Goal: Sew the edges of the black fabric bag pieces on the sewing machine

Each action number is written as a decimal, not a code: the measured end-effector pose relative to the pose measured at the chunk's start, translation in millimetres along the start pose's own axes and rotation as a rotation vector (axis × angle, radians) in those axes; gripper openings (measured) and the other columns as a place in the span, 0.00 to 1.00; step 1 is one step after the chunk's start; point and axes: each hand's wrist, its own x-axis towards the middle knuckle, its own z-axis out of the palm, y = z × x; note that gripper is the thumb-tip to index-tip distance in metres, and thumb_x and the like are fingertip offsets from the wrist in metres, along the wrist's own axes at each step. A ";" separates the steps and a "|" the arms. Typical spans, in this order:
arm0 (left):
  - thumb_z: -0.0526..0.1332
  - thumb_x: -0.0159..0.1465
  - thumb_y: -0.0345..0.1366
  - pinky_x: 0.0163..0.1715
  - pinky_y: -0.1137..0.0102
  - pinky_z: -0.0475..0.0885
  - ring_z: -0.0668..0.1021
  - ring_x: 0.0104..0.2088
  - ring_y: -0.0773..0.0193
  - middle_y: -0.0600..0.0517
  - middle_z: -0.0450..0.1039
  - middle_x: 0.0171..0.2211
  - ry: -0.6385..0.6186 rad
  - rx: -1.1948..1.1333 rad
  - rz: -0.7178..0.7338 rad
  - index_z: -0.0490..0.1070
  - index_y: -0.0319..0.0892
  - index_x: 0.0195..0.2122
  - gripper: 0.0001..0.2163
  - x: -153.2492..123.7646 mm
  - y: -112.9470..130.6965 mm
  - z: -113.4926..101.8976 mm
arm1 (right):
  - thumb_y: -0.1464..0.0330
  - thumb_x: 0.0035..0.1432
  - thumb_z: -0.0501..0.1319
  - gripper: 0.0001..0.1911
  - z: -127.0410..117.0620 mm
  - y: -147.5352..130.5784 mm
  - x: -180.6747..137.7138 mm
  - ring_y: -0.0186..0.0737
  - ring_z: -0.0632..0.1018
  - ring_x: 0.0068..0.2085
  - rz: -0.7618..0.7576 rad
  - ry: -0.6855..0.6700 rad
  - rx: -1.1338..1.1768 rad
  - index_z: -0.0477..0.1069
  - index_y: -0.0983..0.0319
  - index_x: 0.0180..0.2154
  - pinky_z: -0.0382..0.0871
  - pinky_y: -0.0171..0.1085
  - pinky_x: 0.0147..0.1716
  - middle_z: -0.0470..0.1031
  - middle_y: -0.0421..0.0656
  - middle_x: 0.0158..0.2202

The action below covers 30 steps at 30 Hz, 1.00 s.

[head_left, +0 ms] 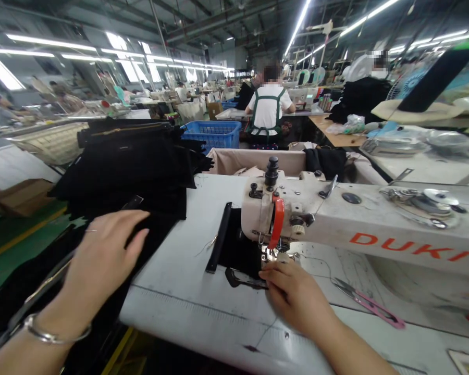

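1. Far left, past the table edge, lies a cardboard box (21, 195) on the green floor.
2. Next, my left hand (101, 258) rests flat, fingers loosely together, on the black fabric (133, 166) heaped at the table's left end; a bangle (50, 333) circles that wrist.
3. Behind the heap stands a blue crate (214, 133).
4. At the middle, a black piece (234, 245) lies under the head of the sewing machine (336, 219), just left of the needle.
5. My right hand (293, 294) sits at the piece's near edge below the presser foot, fingertips pressed together on it; I cannot tell whether they pinch it.
6. To the right, pink snips (369, 302) lie on the table (187, 302).
7. Farther back, a person in a white shirt (269, 107) sits facing away.
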 end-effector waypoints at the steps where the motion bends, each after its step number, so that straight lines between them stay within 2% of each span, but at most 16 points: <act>1: 0.53 0.70 0.34 0.59 0.54 0.65 0.72 0.53 0.52 0.46 0.70 0.52 0.005 -0.139 0.115 0.66 0.44 0.53 0.12 -1.6 27.0 5.0 | 0.79 0.59 0.55 0.16 -2.5 -0.1 0.2 0.45 0.74 0.44 0.011 -0.010 0.019 0.75 0.59 0.43 0.71 0.46 0.46 0.75 0.45 0.42; 4: 0.51 0.71 0.29 0.58 0.62 0.67 0.70 0.55 0.59 0.47 0.69 0.54 -0.150 -0.481 0.506 0.69 0.42 0.53 0.12 -0.3 104.1 25.2 | 0.79 0.58 0.55 0.15 -9.1 0.5 0.6 0.43 0.75 0.42 0.033 -0.044 0.052 0.76 0.59 0.40 0.71 0.43 0.43 0.75 0.44 0.38; 6: 0.53 0.71 0.30 0.57 0.63 0.69 0.71 0.53 0.60 0.47 0.71 0.50 -0.195 -0.576 0.601 0.71 0.40 0.50 0.10 5.3 136.8 42.3 | 0.79 0.57 0.55 0.15 -11.7 1.6 0.9 0.42 0.74 0.42 0.023 -0.060 0.064 0.76 0.58 0.39 0.70 0.42 0.44 0.75 0.44 0.37; 8: 0.56 0.71 0.32 0.54 0.63 0.71 0.73 0.49 0.61 0.48 0.73 0.47 -0.216 -0.613 0.611 0.73 0.40 0.47 0.08 11.7 151.0 59.8 | 0.79 0.57 0.56 0.14 -13.0 2.6 1.2 0.42 0.74 0.42 0.020 -0.069 0.080 0.76 0.58 0.38 0.70 0.42 0.43 0.75 0.43 0.37; 12: 0.55 0.71 0.32 0.51 0.65 0.72 0.74 0.45 0.64 0.50 0.75 0.44 -0.235 -0.625 0.653 0.74 0.41 0.46 0.08 16.1 147.0 85.9 | 0.78 0.58 0.55 0.15 -12.2 4.3 1.5 0.41 0.74 0.42 0.014 -0.068 0.091 0.76 0.58 0.39 0.70 0.41 0.42 0.75 0.43 0.37; 16: 0.53 0.71 0.28 0.53 0.65 0.71 0.74 0.49 0.64 0.50 0.74 0.49 -0.209 -0.640 0.750 0.71 0.40 0.50 0.11 8.5 139.2 99.3 | 0.79 0.59 0.55 0.19 -8.5 4.8 -0.2 0.44 0.72 0.44 -0.028 -0.068 0.033 0.76 0.57 0.46 0.69 0.43 0.43 0.74 0.45 0.41; 21: 0.52 0.72 0.27 0.57 0.66 0.69 0.74 0.52 0.65 0.51 0.74 0.51 -0.226 -0.668 0.788 0.70 0.40 0.52 0.11 6.9 138.5 107.1 | 0.78 0.60 0.55 0.17 -4.3 3.5 -2.5 0.46 0.72 0.41 -0.025 -0.039 -0.012 0.76 0.57 0.46 0.68 0.45 0.40 0.74 0.45 0.40; 25: 0.54 0.70 0.25 0.59 0.64 0.68 0.73 0.53 0.63 0.50 0.75 0.51 -0.211 -0.661 0.825 0.70 0.38 0.51 0.11 18.5 138.7 109.0 | 0.77 0.60 0.56 0.17 -1.5 4.4 -2.6 0.47 0.73 0.42 -0.005 -0.033 -0.050 0.74 0.58 0.48 0.69 0.46 0.41 0.75 0.45 0.41; 30: 0.56 0.69 0.26 0.56 0.68 0.69 0.75 0.50 0.64 0.52 0.76 0.48 -0.179 -0.689 0.792 0.72 0.38 0.47 0.08 35.5 139.2 114.1 | 0.74 0.62 0.55 0.19 5.0 7.4 -1.9 0.48 0.75 0.42 0.081 -0.059 -0.145 0.71 0.59 0.53 0.70 0.46 0.42 0.76 0.46 0.43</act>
